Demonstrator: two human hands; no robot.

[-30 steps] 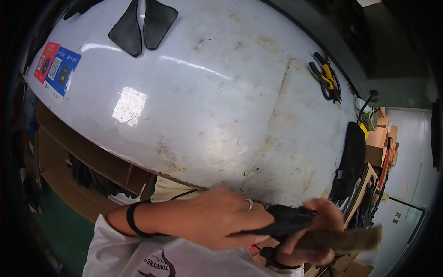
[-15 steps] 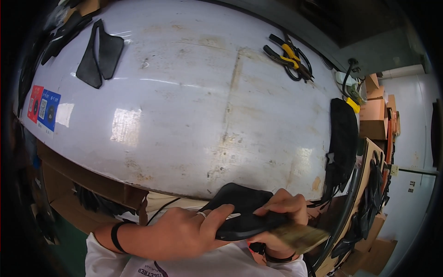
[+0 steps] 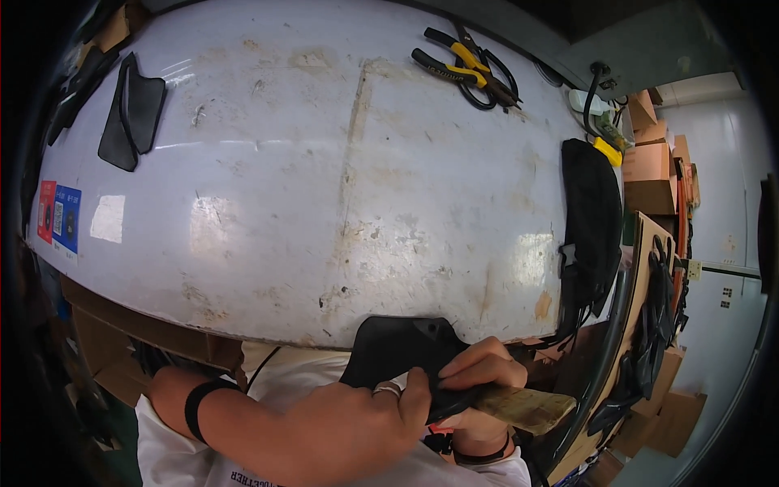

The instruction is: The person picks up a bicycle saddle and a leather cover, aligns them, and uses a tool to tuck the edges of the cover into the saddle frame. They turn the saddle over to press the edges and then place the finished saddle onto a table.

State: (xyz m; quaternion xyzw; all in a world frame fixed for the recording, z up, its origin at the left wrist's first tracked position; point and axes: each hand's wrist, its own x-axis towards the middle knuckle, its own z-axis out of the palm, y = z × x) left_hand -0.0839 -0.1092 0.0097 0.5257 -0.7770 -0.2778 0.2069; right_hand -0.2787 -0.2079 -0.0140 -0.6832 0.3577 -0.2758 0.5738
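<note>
A flat, dark black moulded piece [image 3: 389, 345], apparently rubber or plastic, is held over the near table edge. My left hand [image 3: 357, 418] is closed on its near side, thumb pressed on top; a ring is on one finger. My right hand [image 3: 485, 375] is closed at the piece's right end, fingertips against its surface. From my right hand a flat tan, worn, handle-like strip [image 3: 529, 408] sticks out to the right. The strip's other end is hidden by the fingers and the black piece, so its kind cannot be told.
On the pale scuffed table [image 3: 268, 178] lie yellow-and-black pliers [image 3: 466, 69] with other tools at the back. Another black piece [image 3: 139, 109] lies far left, and a black fabric pouch [image 3: 590, 219] at the right edge. Cardboard boxes [image 3: 649, 170] stand farther right.
The black piece has been turned, and its far end now reaches over the table edge. My left hand has shifted right and lower, closer to my right. The view has shifted a little.
</note>
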